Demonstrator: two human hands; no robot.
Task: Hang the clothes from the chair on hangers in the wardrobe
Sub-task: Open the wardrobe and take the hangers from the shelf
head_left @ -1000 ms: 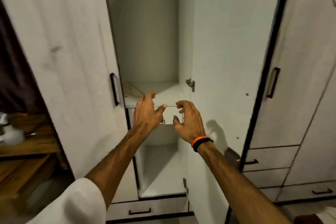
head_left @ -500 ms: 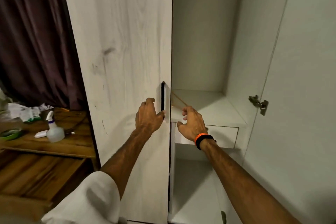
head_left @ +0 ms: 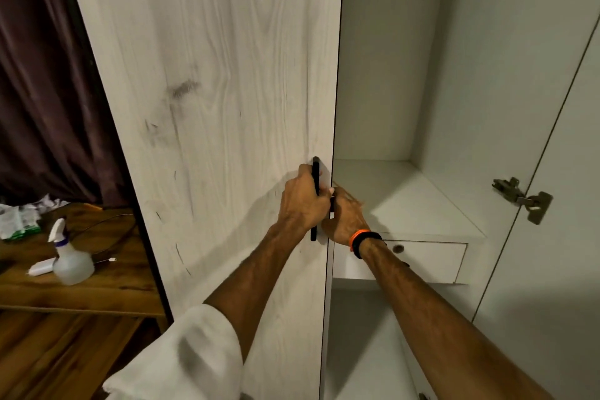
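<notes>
Left hand [head_left: 300, 201] grasps the black bar handle [head_left: 314, 172] of the pale woodgrain wardrobe door [head_left: 227, 91]; right hand [head_left: 345, 221] curls round the door edge. Pull evenly, fingers clear.

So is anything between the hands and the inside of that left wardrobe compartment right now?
Yes: the left wardrobe door covers that side. The left hand grips its black handle, and the right hand is at the door's edge. The open compartment beside it shows no hangers or clothes.
</notes>
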